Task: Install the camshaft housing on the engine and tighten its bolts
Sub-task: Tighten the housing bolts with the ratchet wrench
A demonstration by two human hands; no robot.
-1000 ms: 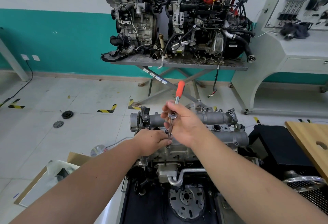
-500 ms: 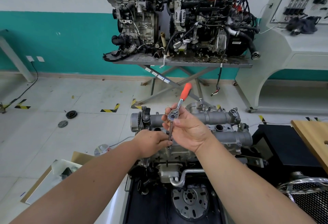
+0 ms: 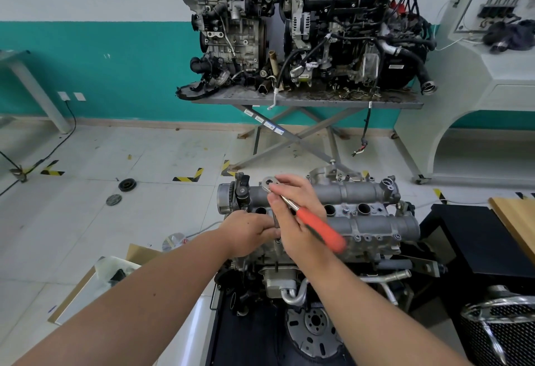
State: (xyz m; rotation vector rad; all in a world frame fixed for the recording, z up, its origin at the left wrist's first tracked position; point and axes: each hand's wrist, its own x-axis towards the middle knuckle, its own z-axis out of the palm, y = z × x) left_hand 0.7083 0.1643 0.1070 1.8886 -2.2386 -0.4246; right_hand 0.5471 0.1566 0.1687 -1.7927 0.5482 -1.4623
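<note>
Three engines (image 3: pixel 333 238), one ratchet (image 3: pixel 307 218), two hands (image 3: pixel 298 221)

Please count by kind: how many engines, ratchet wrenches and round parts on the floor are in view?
Engines: 3
Ratchet wrenches: 1
Round parts on the floor: 2
Total: 6

Both hands (image 3: pixel 292 221) crowd housing's (image 3: pixel 362 221) left end; right end open

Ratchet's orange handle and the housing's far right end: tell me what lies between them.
In the head view, between the ratchet handle and the camshaft housing right end lies only the housing's own top: open round bores and small bolts.
</note>
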